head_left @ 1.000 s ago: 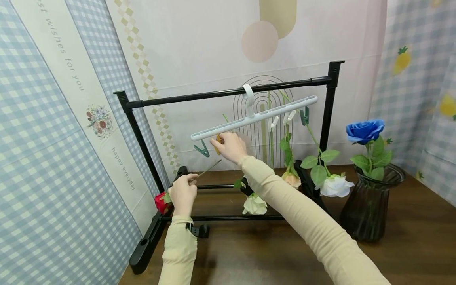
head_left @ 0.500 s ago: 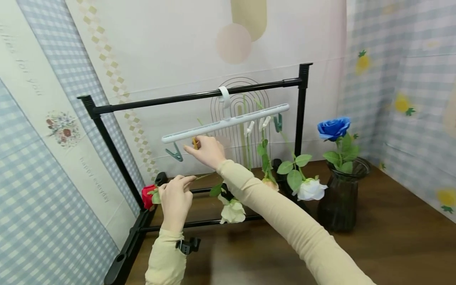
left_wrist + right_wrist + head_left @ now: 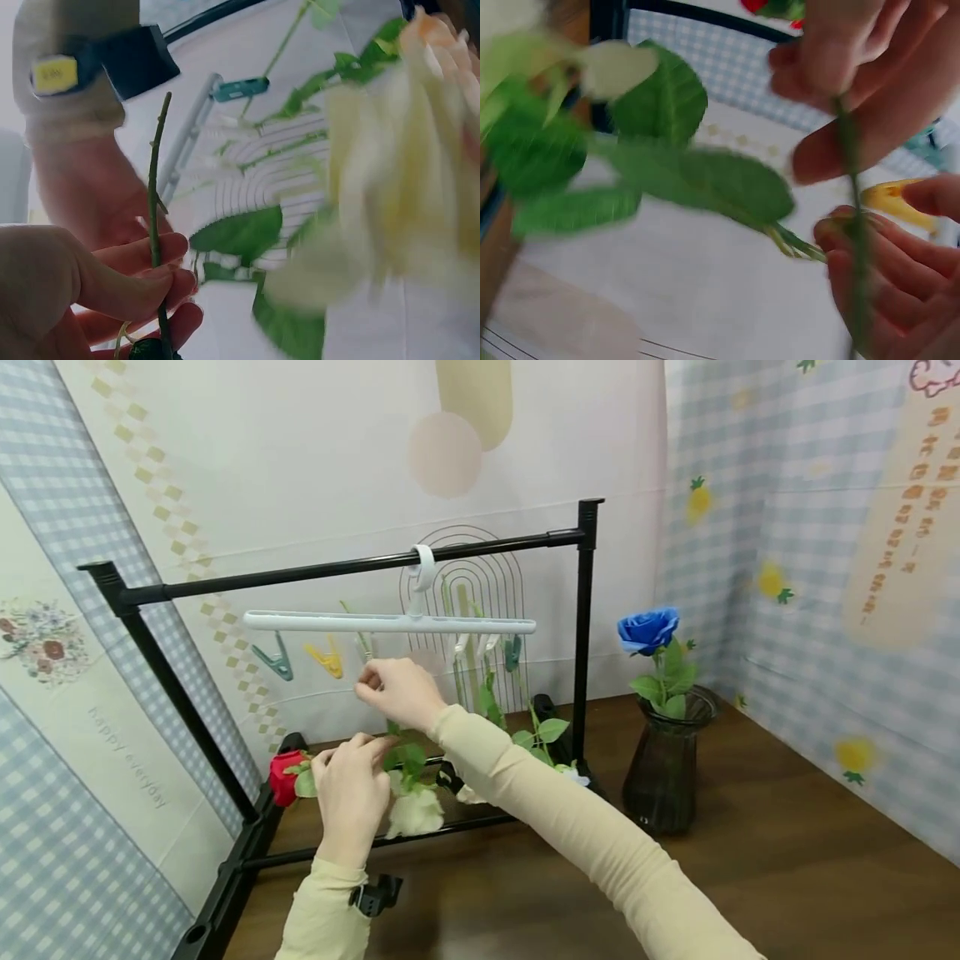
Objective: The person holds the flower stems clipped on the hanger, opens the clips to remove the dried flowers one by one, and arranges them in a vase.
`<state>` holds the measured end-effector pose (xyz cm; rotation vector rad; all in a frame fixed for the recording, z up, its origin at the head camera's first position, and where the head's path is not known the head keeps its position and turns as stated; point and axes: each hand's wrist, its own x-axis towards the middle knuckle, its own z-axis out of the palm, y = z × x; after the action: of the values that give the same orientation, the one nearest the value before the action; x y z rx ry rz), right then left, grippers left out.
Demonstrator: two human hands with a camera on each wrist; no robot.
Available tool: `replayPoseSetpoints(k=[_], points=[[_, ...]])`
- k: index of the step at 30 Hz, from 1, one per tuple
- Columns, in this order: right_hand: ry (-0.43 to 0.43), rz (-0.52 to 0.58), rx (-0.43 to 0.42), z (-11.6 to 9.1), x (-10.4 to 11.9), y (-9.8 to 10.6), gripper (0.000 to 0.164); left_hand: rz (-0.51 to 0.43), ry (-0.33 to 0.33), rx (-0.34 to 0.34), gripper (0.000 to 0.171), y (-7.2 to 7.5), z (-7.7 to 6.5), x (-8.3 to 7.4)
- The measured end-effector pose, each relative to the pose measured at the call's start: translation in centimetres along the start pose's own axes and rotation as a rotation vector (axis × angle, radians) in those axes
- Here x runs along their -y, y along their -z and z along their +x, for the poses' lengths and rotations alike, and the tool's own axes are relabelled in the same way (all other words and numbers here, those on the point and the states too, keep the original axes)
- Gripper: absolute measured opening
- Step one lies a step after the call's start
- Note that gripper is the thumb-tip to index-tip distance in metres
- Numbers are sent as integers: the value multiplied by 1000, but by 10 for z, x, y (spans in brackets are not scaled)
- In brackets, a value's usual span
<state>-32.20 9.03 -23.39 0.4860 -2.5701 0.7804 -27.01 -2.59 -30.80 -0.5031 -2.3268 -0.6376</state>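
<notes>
My left hand [image 3: 352,789] pinches the thin green stem of a red rose [image 3: 285,777], whose bloom points left. In the left wrist view that stem [image 3: 155,180] crosses between thumb and fingers. My right hand [image 3: 401,692] is just above it, below the hanger bar. Its curled fingers are at the stem of a white rose [image 3: 416,814], which hangs bloom down. The right wrist view shows this leafy stem [image 3: 802,247] running into the right fingers. A pale blue hanger [image 3: 390,623] carries a yellow clip [image 3: 326,657] and a green clip [image 3: 274,657] at left, with nothing in them.
The hanger hooks over a black rack [image 3: 300,568] on the brown table [image 3: 570,893]. More stems hang from white clips [image 3: 487,643] and a green clip [image 3: 512,653] at right. A dark glass vase [image 3: 663,768] with a blue rose [image 3: 648,631] stands right of the rack.
My right hand has left the yellow clip and moved right and down to the white rose's stem. The hanger has swung round. The head view has turned right.
</notes>
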Motion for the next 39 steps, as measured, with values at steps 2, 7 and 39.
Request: replayPoseSetpoints(k=[2,7,39], points=[[65,-67,25,-14,6,6,21,-1,-23,-14,34,1,-1,-2],[239,-263,-43,-60,15,18,16,-3,-77,-82,17,5,-6,-7],[257,-716,-465,-177,-69,23,20,-187,-166,-17,15,-44,-28,-91]])
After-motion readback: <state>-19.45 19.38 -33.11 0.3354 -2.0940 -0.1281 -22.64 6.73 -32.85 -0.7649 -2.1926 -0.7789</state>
